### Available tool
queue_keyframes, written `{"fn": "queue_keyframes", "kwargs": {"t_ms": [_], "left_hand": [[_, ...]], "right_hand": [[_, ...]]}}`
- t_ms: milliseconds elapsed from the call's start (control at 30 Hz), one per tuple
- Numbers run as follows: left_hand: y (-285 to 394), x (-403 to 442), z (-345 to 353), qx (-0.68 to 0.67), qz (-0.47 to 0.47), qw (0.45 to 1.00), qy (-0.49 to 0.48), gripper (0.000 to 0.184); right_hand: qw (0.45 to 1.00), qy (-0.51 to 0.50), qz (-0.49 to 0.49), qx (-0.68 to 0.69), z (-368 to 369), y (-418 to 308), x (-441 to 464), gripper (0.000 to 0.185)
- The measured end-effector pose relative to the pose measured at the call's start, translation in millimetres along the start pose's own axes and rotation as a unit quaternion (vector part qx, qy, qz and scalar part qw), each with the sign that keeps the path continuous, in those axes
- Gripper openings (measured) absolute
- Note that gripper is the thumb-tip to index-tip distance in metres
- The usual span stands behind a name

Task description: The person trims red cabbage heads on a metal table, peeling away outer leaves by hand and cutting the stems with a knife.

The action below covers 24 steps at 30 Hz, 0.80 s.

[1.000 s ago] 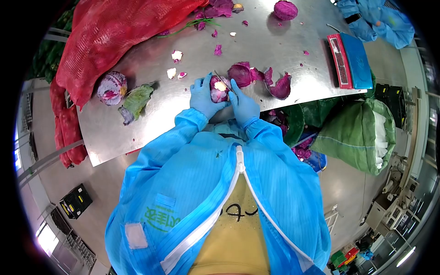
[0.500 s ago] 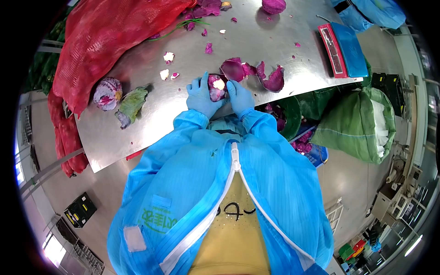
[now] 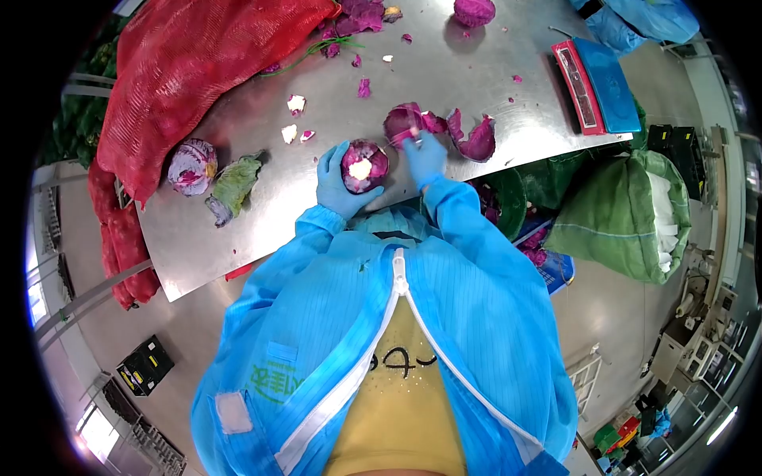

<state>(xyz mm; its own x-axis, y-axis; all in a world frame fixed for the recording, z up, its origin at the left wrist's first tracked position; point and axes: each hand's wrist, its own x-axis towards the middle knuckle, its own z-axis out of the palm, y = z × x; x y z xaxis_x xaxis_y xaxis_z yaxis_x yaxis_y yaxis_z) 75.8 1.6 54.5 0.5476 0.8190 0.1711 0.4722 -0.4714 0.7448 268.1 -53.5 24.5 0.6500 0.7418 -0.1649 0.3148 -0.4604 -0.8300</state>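
My left hand (image 3: pixel 337 185), in a blue glove, is wrapped round the left side of a red cabbage (image 3: pixel 378 176) at the table's near edge. The cabbage's pale cut stem end faces up. To its right, my gloved right hand (image 3: pixel 427 161) is pinched on a small, blurred piece of purple cabbage leaf (image 3: pixel 408 135). Peeled red cabbage leaves (image 3: pixel 477 143) lie just beyond and right of that hand. A whole, paler cabbage (image 3: pixel 192 167) and a loose green outer leaf (image 3: pixel 236 187) rest to the left.
A red mesh sack (image 3: pixel 198 71) covers the metal table's (image 3: pixel 278 226) left side. Another red cabbage (image 3: pixel 475 11) sits at the back. A red and blue box-like item (image 3: pixel 595 86) stands right. Below the edge are a green bin (image 3: pixel 508 202) and a green sack (image 3: pixel 619 222).
My right hand has left the cabbage and moved right and slightly up, toward the peeled leaves. My left hand still holds the cabbage, which has shifted slightly left and toward me.
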Motion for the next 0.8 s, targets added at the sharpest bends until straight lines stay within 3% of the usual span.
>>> {"fn": "queue_keyframes", "kwargs": {"t_ms": [67,133,200,233,300,333,400,467,533,633,667,733,800], "left_hand": [[-9,-6,-1,-0.015,-0.005,1.0,-0.007,0.096],[-12,-8,-5,-0.023,0.039,0.999,-0.002,0.097],[-11,-8,-6,-0.016,0.015,1.0,-0.014,0.097],[-11,-6,-6,-0.031,0.009,0.999,-0.019,0.097],[-11,-3,-6,-0.046,0.002,0.999,-0.022,0.097],[-12,-3,-6,-0.027,0.002,0.999,-0.04,0.097],[-14,-2,-8,-0.007,0.003,0.998,-0.058,0.097],[-19,-1,-10,-0.036,-0.045,0.993,-0.104,0.099],[-23,2,-9,-0.032,-0.02,0.994,-0.105,0.1],[-30,0,-9,-0.055,0.002,0.994,-0.099,0.102],[-31,-2,-10,-0.084,-0.002,0.992,-0.091,0.102],[-24,-2,-13,-0.074,0.001,0.994,-0.081,0.101],[-25,-7,-15,-0.072,0.035,0.993,-0.085,0.102]], "right_hand": [[0.996,0.046,0.062,-0.037,-3,19,21,0.039],[0.996,0.053,0.042,-0.052,-9,3,14,0.046],[0.999,-0.047,-0.021,0.008,-18,-22,-3,0.056],[0.999,-0.047,-0.021,0.008,-15,-27,-7,0.056],[0.97,-0.125,-0.203,0.044,-9,-39,-13,0.062],[0.97,-0.125,-0.202,0.044,-12,-46,-11,0.062],[0.936,-0.25,-0.232,-0.087,-16,-60,-5,0.059],[0.924,-0.232,-0.28,-0.122,-16,-66,-2,0.049],[0.851,-0.253,-0.329,-0.322,-19,-80,-1,0.033],[0.87,-0.178,-0.385,-0.25,-9,-64,-1,0.02],[0.871,-0.178,-0.383,-0.25,-4,-53,1,0.02],[0.97,0.007,-0.226,-0.092,8,-27,15,0.018],[0.981,0.069,-0.106,-0.148,10,5,24,0.021]]}}
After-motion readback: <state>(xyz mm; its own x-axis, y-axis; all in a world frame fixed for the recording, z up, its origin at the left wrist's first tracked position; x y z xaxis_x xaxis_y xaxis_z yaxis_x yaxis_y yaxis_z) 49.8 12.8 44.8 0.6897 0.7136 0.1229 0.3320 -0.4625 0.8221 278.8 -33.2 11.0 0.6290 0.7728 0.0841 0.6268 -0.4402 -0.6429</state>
